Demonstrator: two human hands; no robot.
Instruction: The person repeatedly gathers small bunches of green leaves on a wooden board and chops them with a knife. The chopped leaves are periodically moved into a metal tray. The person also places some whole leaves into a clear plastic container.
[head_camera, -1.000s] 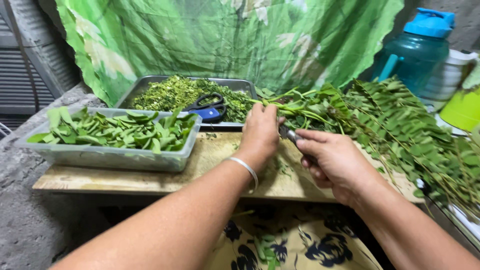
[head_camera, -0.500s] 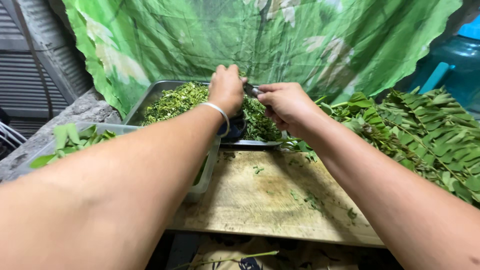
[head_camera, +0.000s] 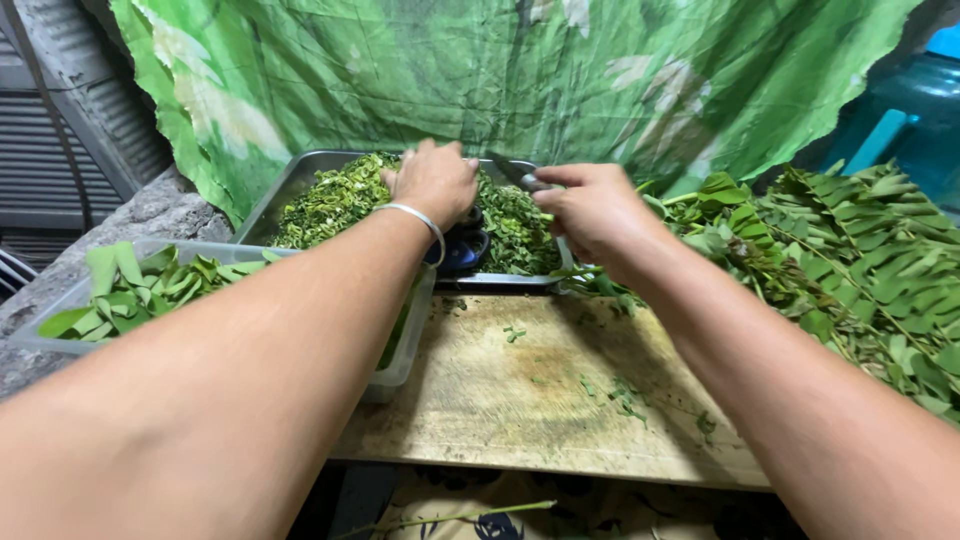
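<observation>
- Fingers of the right hand are curled shut around a knife, its dark blade poking out toward the left, over the metal tray.
- Left hand lies palm down on the chopped greens in the tray, fingers bent into the heap; whether they pinch any greens cannot be told from this angle. A thin bangle sits at the wrist.
- Blue-handled scissors lie in the tray just under the left wrist, partly hidden.
- Nearer the person, a worn wooden board carries only a few green scraps.
- At the left stands a clear tub of whole leaves; at the right lies a pile of leafy stems, touching the board's edge.
- Risk, as a judgement: the blade tip points at the left hand and sits close to it, so a quick sweep across the tray could nick the knuckles.
- Another: the left forearm crosses above the tub, and a dropped elbow could tip leaves out.
- Also: greens raked toward the tray's near rim could spill onto the scissors or the board.
</observation>
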